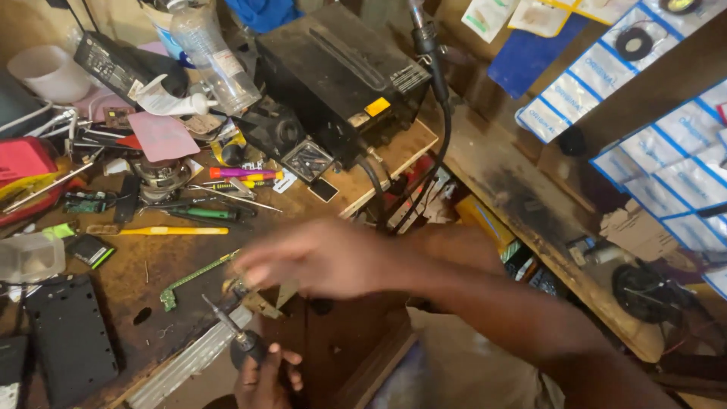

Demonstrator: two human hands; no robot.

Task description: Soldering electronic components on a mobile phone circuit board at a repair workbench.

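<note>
Metal-tipped and slim, the screwdriver stands tilted at the lower centre of the frame, its dark handle enclosed by the fingers of the left hand. Likely light, stiff and sharp-pointed; best held at the handle. Above it the blurred right hand hovers over a small part at the counter edge; its grip cannot be told. A green circuit strip lies alongside.

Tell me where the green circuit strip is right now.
In the head view the green circuit strip lies on the wooden workbench, left of centre, just left of the blurred right hand and below the yellow-handled tool.
</note>
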